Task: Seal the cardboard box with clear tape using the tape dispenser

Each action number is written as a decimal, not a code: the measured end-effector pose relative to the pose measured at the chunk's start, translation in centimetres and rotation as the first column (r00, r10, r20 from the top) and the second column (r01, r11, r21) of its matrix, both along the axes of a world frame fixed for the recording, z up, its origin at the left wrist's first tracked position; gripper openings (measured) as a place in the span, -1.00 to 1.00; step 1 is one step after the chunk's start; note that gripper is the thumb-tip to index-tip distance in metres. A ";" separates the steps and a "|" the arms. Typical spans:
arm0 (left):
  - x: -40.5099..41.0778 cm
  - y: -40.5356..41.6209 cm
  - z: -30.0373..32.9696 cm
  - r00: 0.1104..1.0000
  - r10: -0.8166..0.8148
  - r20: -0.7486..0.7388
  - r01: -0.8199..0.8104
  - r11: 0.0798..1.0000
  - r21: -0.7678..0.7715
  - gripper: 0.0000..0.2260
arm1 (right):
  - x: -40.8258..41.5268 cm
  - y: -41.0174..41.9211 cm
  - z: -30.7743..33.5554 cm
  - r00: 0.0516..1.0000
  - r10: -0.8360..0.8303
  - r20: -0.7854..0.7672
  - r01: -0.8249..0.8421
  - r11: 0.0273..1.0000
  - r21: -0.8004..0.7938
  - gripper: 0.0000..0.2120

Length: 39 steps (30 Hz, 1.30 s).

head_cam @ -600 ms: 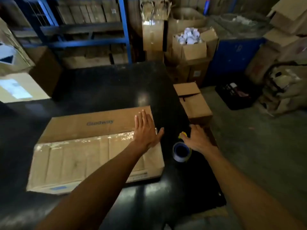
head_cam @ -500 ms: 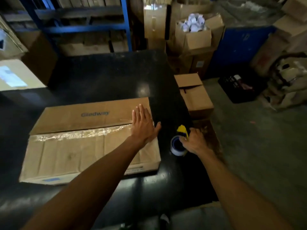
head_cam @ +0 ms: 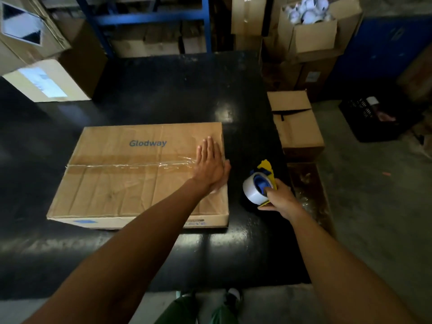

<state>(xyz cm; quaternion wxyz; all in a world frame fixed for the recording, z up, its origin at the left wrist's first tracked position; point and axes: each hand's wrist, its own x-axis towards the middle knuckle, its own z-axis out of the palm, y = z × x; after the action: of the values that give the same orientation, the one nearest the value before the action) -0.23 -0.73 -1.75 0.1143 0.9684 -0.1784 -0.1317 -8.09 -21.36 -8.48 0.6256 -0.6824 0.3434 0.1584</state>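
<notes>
Cardboard lies under the flat, spread fingers [head_cam: 207,148] of the left hand [head_cam: 210,167], which grips nothing and presses palm-down on the box [head_cam: 131,183] at its right end, at about 3 o'clock on the lid. Under that palm runs a strip of clear tape [head_cam: 140,165] along the middle seam, shiny and wrinkled near the hand, reaching toward the 9 o'clock end.

At 3 o'clock from the box, just off its right edge, the right hand [head_cam: 281,199] has its fingers curled tight around the handle of the tape dispenser [head_cam: 261,183]. The dispenser is yellow and blue, with its roll of tape [head_cam: 251,190] facing the box. Whether it rests on the table [head_cam: 177,90] or is lifted just clear of it cannot be told.

The box sits on the black table, at about 9 o'clock from the dispenser, with both flaps closed.

As a judgement, the main seam looks taped from end to end, and the hand seems to be smoothing it down. What may be left is another strip or the side edges; those edges do not show clearly enough to say.
</notes>
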 end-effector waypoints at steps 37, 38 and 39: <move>3.2 32.7 11.5 0.373 0.592 -0.714 -0.696 -0.330 -0.638 -0.78 | 13.3 28.0 17.3 0.102 0.895 0.435 -0.379 0.439 -0.815 -0.46; 3.3 34.3 11.1 0.371 0.614 -0.696 -0.680 -0.330 -0.654 -0.76 | 13.8 27.5 17.4 0.104 0.896 0.431 -0.393 0.435 -0.810 -0.46; 3.5 35.5 10.5 0.383 0.637 -0.669 -0.669 -0.308 -0.676 -0.77 | 14.1 27.1 17.3 0.098 0.904 0.417 -0.410 0.418 -0.810 -0.45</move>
<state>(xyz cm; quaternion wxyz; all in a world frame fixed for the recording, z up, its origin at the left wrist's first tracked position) 3.28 34.72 8.70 0.7123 0.5995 0.3567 0.0776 6.06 5.72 8.77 0.3465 -0.8735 -0.3418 -0.0084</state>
